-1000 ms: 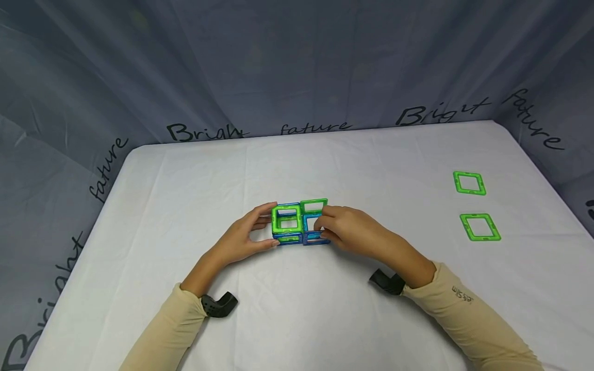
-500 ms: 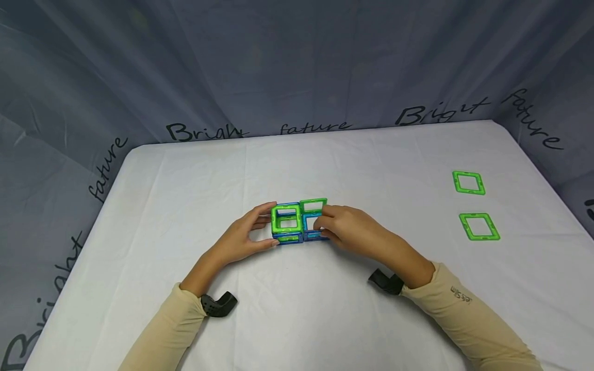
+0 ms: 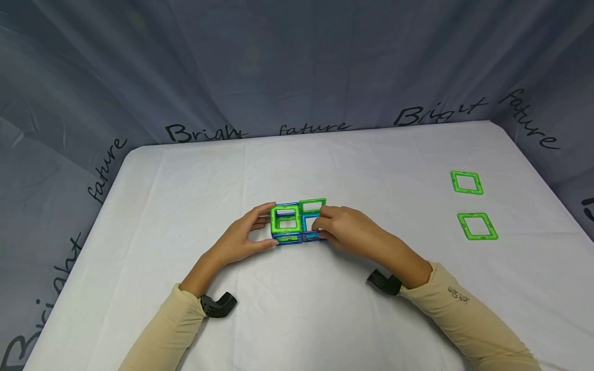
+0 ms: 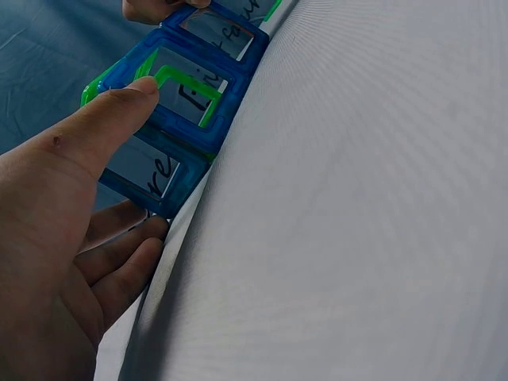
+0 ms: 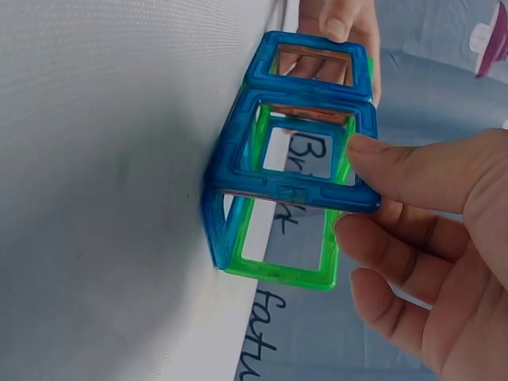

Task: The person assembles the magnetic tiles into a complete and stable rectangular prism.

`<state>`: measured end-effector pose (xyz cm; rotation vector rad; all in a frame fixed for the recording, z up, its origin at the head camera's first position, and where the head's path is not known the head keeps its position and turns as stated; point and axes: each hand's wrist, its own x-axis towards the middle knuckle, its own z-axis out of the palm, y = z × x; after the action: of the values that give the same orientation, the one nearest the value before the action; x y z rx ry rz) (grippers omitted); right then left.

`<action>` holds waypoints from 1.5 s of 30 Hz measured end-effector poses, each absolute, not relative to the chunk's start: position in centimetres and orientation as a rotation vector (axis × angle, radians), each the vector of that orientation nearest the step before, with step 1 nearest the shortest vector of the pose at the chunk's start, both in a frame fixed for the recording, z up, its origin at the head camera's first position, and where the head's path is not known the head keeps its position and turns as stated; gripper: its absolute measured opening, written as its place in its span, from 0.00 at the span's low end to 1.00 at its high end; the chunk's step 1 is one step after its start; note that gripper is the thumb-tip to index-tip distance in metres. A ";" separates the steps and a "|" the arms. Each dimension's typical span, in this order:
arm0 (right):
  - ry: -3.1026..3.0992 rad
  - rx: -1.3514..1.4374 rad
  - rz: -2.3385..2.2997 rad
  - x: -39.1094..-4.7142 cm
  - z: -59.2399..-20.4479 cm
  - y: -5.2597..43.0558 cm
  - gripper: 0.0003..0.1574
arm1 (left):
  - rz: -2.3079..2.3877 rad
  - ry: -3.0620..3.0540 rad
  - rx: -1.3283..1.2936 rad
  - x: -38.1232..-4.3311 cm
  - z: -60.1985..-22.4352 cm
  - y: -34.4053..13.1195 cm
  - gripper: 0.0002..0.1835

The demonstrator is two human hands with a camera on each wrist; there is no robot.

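Note:
Blue and green square magnetic tiles form a small structure on the white table. Its left half is a cube topped by a green tile (image 3: 273,219). Around that cube curls my left hand (image 3: 236,239), thumb on the blue front and fingers at the far left side. The right half is open on top, with a green tile (image 3: 313,201) standing at its back. My right hand (image 3: 350,232) pinches a blue tile (image 5: 294,194) at the front of this half, thumb on its outer face near the upper edge and fingers behind. The hand partly hides this half in the head view.
Two loose green square tiles, a farther one (image 3: 467,191) and a nearer one (image 3: 482,237), lie flat at the right of the white table (image 3: 278,319). Black camera mounts (image 3: 218,305) sit on both wrists. A grey curtain (image 3: 278,62) with handwriting surrounds the table.
The lower edge of the blue front tile in my right hand has swung inward against the structure. My left hand has stayed in place.

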<state>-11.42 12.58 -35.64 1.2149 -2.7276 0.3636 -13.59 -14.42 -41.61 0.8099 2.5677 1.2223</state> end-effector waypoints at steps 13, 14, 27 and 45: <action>-2.829 1.178 0.409 -12.0 -35.3 14.2 0.15 | 1.219 2.565 0.807 -13.6 -41.4 -14.3 0.43; -2.843 1.166 0.411 -12.1 -35.2 14.3 0.15 | 1.219 2.565 0.806 -13.6 -41.4 -14.4 0.43; -2.952 0.988 0.470 -13.1 -34.3 16.2 0.18 | 1.223 2.562 0.803 -13.5 -41.5 -14.4 0.43; -3.294 0.117 0.643 -17.5 -33.3 25.9 0.33 | 1.218 2.570 0.799 -13.4 -41.4 -14.4 0.43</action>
<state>-17.48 25.93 -33.32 0.1168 -3.2938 0.6431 -13.44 -14.42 -41.37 0.7995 2.5696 1.2183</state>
